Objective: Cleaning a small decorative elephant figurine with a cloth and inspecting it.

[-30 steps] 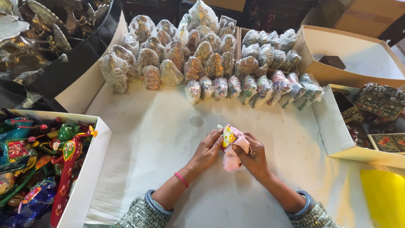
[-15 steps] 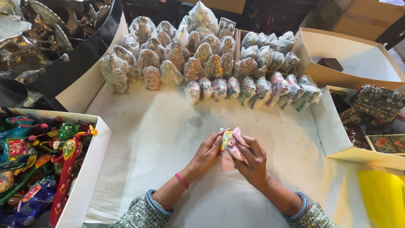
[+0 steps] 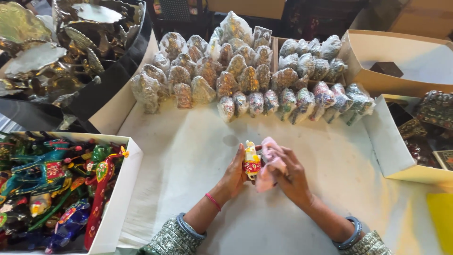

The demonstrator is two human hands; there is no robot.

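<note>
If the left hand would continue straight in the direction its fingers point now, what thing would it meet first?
Beyond the painted figurine that the left hand holds, probably the front row of plastic-wrapped figures; bare cloth lies between, though depth is hard to judge.

Landmark: cloth-covered table (image 3: 188,156).

- Small figurine (image 3: 251,162) sits near table centre, held upright between left hand (image 3: 235,172) and right hand (image 3: 292,172); cloth rag (image 3: 270,163) lies against its right side, in the right hand.
- Rows of plastic-wrapped figurines (image 3: 245,80) stand along the table's far edge, behind the hands.
- Open box of painted figurines (image 3: 56,189) sits at the table's near left.
- Bin of metal pieces (image 3: 56,56) sits at far left, behind that box.
- Open cardboard box (image 3: 401,61) sits at far right.
- Second open box (image 3: 401,146) sits at right, in front of the cardboard box.
</note>
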